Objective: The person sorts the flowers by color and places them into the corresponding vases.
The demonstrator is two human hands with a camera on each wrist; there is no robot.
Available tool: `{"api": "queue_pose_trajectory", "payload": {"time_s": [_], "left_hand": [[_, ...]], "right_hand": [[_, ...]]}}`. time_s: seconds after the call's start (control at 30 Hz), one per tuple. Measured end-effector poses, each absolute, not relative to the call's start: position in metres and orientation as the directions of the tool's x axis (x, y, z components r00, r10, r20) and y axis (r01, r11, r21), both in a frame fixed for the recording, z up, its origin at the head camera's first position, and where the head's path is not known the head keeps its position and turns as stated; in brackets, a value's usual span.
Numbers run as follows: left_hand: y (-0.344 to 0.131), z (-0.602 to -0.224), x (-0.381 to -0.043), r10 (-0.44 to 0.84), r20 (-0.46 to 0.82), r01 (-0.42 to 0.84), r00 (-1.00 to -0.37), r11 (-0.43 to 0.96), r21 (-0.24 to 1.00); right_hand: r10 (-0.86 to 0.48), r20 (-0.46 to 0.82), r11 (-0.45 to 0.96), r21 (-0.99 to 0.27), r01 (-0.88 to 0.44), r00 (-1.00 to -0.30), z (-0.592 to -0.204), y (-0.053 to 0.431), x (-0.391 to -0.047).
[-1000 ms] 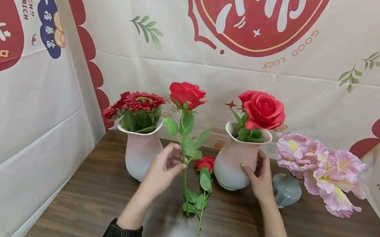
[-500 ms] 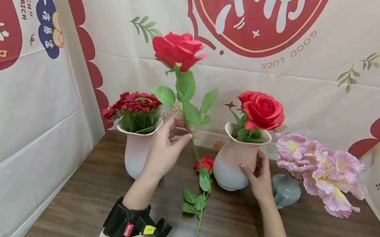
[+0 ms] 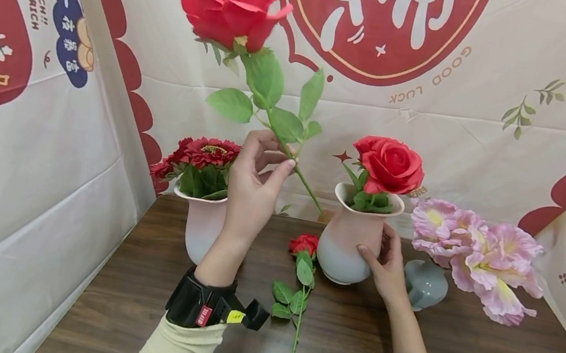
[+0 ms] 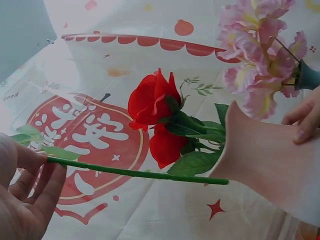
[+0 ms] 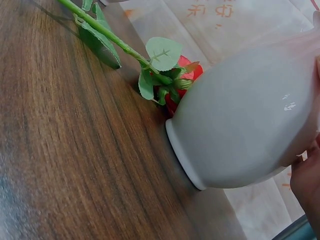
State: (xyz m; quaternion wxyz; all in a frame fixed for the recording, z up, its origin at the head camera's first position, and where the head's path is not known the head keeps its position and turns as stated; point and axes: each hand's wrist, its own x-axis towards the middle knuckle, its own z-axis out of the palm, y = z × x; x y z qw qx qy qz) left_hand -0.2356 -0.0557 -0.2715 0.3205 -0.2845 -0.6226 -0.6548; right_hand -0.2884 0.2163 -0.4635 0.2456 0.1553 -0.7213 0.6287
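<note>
My left hand [image 3: 255, 188] pinches the green stem of a long red rose [image 3: 234, 11] between thumb and fingertips. The bloom is raised high and leans left; the bare stem end slants down to the right. In the left wrist view, the stem [image 4: 135, 172] reaches to the flared rim of a pink-and-grey vase [image 4: 270, 150]. That vase stands upright on the table, red roses [image 4: 155, 100] and leaves showing at its mouth. My right hand [image 3: 387, 266] grips its right side, thumb in front. The stems inside are hidden.
Another rose [image 3: 303, 285] lies on the wooden table [image 3: 346, 349], bloom against the gripped vase's base. A second vase [image 3: 202, 228] with dark red flowers stands left, partly behind my left hand. Pink flowers [image 3: 475, 253] in a small grey-blue vase [image 3: 426, 283] are at right.
My left hand has lifted the rose up and away from the table, its bloom rising leftward and its stem end now clear of the lying rose. My right hand and its vase stay put.
</note>
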Motion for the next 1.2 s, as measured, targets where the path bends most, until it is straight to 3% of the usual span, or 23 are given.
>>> {"api": "queue_pose_trajectory", "payload": {"time_s": [0.27,0.67,0.93,1.2], "left_hand": [[-0.049,-0.263,-0.242,-0.115,0.808,0.816,-0.578,-0.066,0.574],[-0.023,-0.270,-0.259,-0.086,0.818,0.823,-0.568,-0.031,0.568],[-0.005,-0.284,-0.268,-0.043,0.790,0.791,-0.612,-0.018,0.612],[0.013,-0.281,-0.255,0.006,0.748,0.748,-0.663,0.027,0.663]], "right_hand": [[0.083,0.550,0.139,-0.832,-0.537,-0.831,-0.463,0.216,-0.289],[0.071,0.559,0.175,-0.822,-0.541,-0.826,-0.465,0.217,-0.289],[0.057,0.561,0.180,-0.819,-0.544,-0.826,-0.468,0.218,-0.289],[0.061,0.564,0.176,-0.818,-0.548,-0.823,-0.468,0.218,-0.289]]}}
